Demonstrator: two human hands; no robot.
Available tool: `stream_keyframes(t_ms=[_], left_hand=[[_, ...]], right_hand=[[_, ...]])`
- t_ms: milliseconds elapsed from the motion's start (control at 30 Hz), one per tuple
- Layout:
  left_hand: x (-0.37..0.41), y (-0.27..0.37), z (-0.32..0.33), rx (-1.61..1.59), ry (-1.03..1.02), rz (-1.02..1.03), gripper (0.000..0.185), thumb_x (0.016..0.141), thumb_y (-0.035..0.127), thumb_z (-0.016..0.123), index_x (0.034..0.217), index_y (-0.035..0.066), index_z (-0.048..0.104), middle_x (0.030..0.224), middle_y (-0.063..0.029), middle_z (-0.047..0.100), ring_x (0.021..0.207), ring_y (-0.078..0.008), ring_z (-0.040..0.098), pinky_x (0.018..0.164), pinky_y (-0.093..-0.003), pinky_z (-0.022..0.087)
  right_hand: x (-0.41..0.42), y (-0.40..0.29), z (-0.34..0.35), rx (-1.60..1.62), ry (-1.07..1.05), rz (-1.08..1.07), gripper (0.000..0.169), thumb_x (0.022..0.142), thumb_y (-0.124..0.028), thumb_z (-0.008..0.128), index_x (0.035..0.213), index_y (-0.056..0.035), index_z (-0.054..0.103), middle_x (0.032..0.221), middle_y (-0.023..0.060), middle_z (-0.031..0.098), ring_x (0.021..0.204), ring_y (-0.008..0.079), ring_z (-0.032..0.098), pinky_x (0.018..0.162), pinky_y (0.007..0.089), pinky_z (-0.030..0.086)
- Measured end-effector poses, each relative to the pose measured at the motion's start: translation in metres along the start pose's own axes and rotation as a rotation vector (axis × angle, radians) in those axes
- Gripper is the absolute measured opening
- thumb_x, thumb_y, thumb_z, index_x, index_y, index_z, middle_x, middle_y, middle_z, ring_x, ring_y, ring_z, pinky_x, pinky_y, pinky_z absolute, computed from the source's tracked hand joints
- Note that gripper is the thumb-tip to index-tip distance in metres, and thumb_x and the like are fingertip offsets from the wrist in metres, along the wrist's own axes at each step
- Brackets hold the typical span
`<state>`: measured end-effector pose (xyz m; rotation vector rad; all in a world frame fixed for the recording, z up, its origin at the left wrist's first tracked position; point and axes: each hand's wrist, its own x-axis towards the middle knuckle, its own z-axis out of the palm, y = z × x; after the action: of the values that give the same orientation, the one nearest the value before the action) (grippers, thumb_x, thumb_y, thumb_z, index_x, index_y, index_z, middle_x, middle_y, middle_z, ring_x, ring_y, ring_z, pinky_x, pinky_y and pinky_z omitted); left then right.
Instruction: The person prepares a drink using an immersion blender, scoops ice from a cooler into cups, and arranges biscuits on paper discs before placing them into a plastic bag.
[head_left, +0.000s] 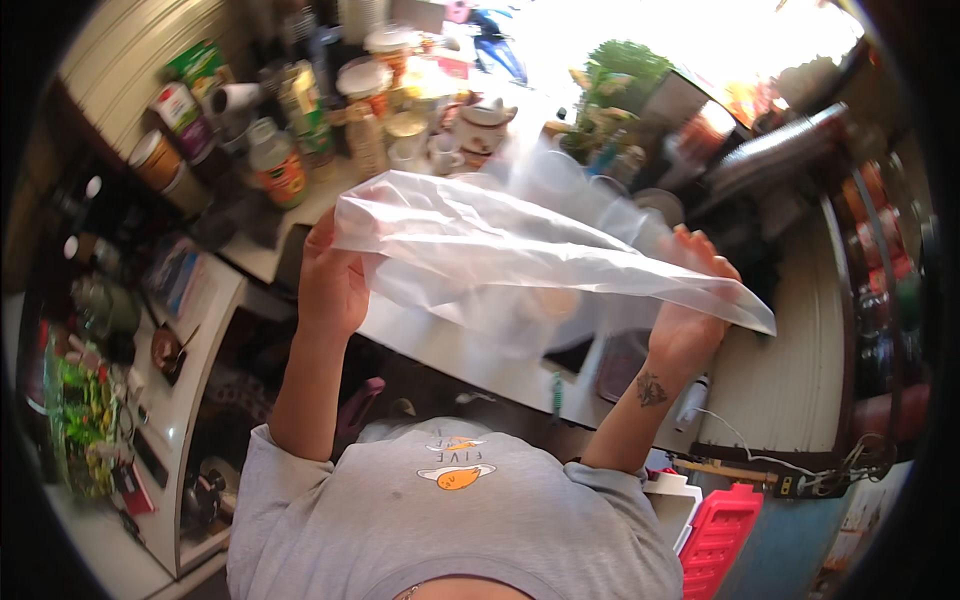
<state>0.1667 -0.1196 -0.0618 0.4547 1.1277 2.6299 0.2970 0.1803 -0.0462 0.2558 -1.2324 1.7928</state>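
A clear plastic bag (495, 247) is stretched between my two raised hands, above a white counter. My left hand (334, 281) grips its left end, the fingers partly covered by the film. At the right end, my right hand (694, 300) holds the bag with the fingertips showing above its edge, and a corner of plastic sticks out past it. The counter and some round, pale shapes show blurred through the film; what they are I cannot tell.
Beyond the bag stand a bottle with an orange label (277, 165), lidded tubs (365, 79), a patterned ceramic teapot (484, 127) and leafy greens (622, 75). A green pen-like item (557, 394) lies at the counter's near edge. A pink plastic crate (720, 532) stands low at right.
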Motion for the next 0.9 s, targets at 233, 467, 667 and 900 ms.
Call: stream_keyframes(t_ms=[233, 467, 667, 900], left_hand=[[-0.091, 0.095, -0.098, 0.027, 0.349, 0.049, 0.055, 0.082, -0.01, 0.054, 0.132, 0.007, 0.039, 0.121, -0.0172, 0.044, 0.106, -0.0218, 0.056, 0.089, -0.0274, 0.051], [-0.176, 0.139, -0.166, -0.666, 0.326, -0.339, 0.058, 0.079, -0.002, 0.06, 0.131, -0.007, 0.033, 0.125, -0.0222, 0.047, 0.111, -0.0214, 0.054, 0.094, -0.0308, 0.045], [-0.221, 0.14, -0.166, -0.086, 0.406, 0.089, 0.041, 0.078, 0.002, 0.066, 0.116, -0.002, 0.053, 0.095, -0.0082, 0.065, 0.082, -0.0115, 0.061, 0.078, -0.0232, 0.047], [-0.218, 0.116, -0.118, 0.18, 0.466, -0.039, 0.023, 0.076, 0.017, 0.072, 0.091, 0.0, 0.066, 0.073, -0.0042, 0.065, 0.059, -0.0061, 0.056, 0.049, -0.0196, 0.04]], right_hand=[[-0.04, 0.059, 0.123, 0.129, -0.068, 0.205, 0.025, 0.088, -0.025, 0.052, 0.097, -0.0017, 0.054, 0.118, 0.0228, 0.052, 0.115, 0.0394, 0.047, 0.093, 0.0525, 0.04], [-0.08, 0.095, 0.152, -0.358, -0.83, 0.268, 0.022, 0.078, -0.004, 0.051, 0.097, 0.0012, 0.06, 0.115, 0.0204, 0.057, 0.111, 0.035, 0.052, 0.098, 0.0465, 0.036], [-0.101, 0.062, 0.208, -0.707, -0.473, 0.271, 0.037, 0.075, 0.009, 0.048, 0.111, 0.005, 0.057, 0.103, 0.0145, 0.063, 0.095, 0.0225, 0.06, 0.085, 0.0332, 0.046], [-0.199, 0.067, 0.315, -0.314, -1.234, 0.409, 0.04, 0.069, -0.007, 0.074, 0.105, -0.0015, 0.058, 0.089, 0.0126, 0.063, 0.081, 0.0217, 0.063, 0.072, 0.0307, 0.05]])
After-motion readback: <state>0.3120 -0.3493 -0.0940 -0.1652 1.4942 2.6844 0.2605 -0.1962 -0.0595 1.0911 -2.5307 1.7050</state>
